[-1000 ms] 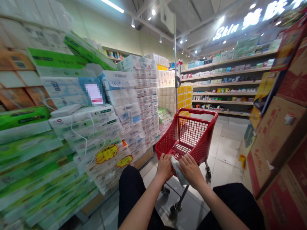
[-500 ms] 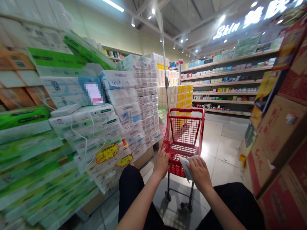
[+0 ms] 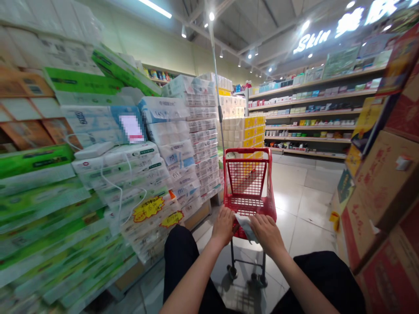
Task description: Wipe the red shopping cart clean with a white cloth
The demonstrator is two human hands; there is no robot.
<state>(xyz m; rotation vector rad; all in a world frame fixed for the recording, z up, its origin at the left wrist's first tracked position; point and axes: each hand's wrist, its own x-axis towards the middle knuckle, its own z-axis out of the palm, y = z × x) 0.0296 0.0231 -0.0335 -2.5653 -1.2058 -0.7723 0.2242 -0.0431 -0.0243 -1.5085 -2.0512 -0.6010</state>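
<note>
Cart [image 3: 248, 201] stands mid-scene. Right hand [image 3: 267, 234]'s pinching cloth [image 3: 245, 226] at its near edge; left hand [image 3: 224, 226] is there too, can't really tell if it's gripping. On wheels [image 3: 260, 280], a hard shove could roll it off.

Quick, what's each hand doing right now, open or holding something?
Left hand: closed on the near edge of the red plastic shopping cart.
Right hand: holding a thin, crumpled white cloth against that edge.
</note>
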